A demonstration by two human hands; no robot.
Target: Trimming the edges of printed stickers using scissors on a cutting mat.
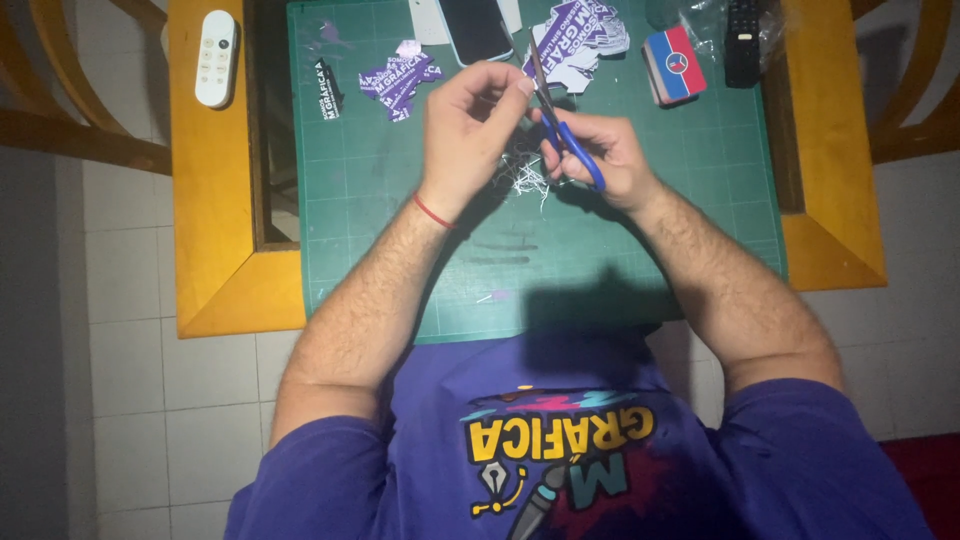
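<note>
My right hand (600, 150) grips blue-handled scissors (560, 120), whose blades point up and away toward the far side of the mat. My left hand (465, 125), with a red band on its wrist, pinches a small piece right at the blades; the piece is mostly hidden by my fingers. Both hands hover over a green cutting mat (400, 260). A small heap of thin white paper trimmings (523, 178) lies on the mat just below my hands.
Purple and white printed stickers (398, 80) and a further pile of them (580, 40) lie at the mat's far side. A phone (476, 28), a red-and-blue card stack (674, 64), a black remote (742, 40) and a white remote (215, 58) rest on the yellow wooden table (215, 220).
</note>
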